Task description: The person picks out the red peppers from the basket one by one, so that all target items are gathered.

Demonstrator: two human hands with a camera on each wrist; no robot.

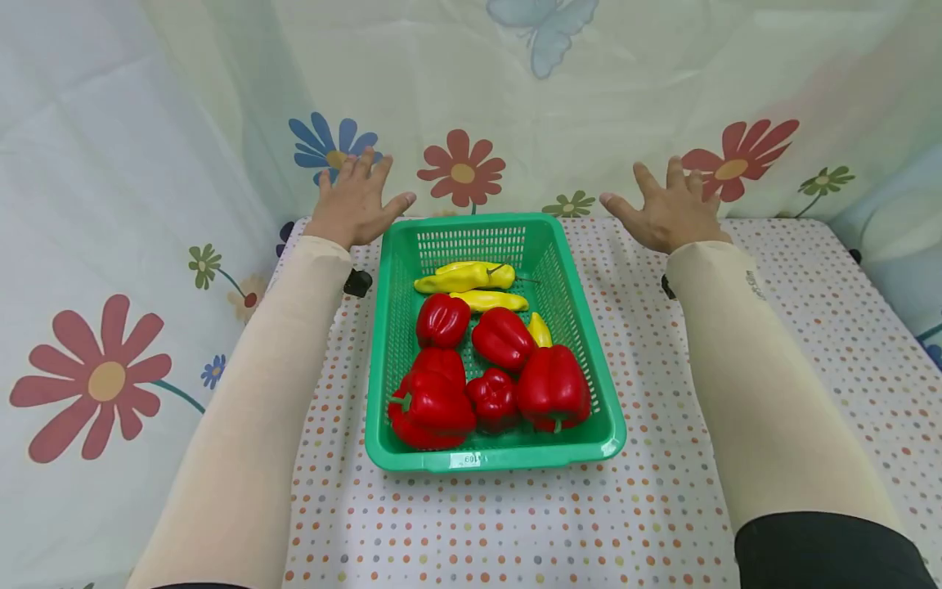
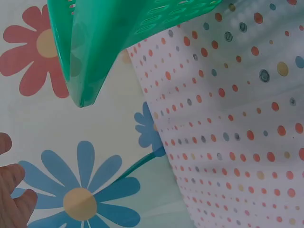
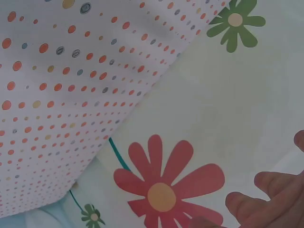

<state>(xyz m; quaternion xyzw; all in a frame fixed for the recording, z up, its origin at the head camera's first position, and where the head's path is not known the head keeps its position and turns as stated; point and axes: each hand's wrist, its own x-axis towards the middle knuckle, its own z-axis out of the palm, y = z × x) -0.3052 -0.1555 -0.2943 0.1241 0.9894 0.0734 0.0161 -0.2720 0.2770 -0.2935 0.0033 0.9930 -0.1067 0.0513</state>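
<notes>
My left hand [image 1: 356,199] is held out with spread fingers near the basket's far left corner, holding nothing. Spread in the same way, my right hand [image 1: 668,209] is off to the right of the basket's far end, also with nothing in it. Between the forearms, a green plastic basket [image 1: 373,352] stands on the table. Several red bell peppers [image 1: 504,338] fill its near half. Farther back lie several yellow peppers [image 1: 462,280], long and thin. Fingers of the left hand [image 2: 14,190] show in the left wrist view, and the right hand [image 3: 278,202] in the right wrist view.
A white cloth with coloured dots covers the table [image 1: 471,532]. Behind it hangs a pale curtain [image 1: 589,123] printed with flowers and a butterfly, and a similar sheet [image 1: 96,204] hangs at the left. A small label is on the basket's near rim.
</notes>
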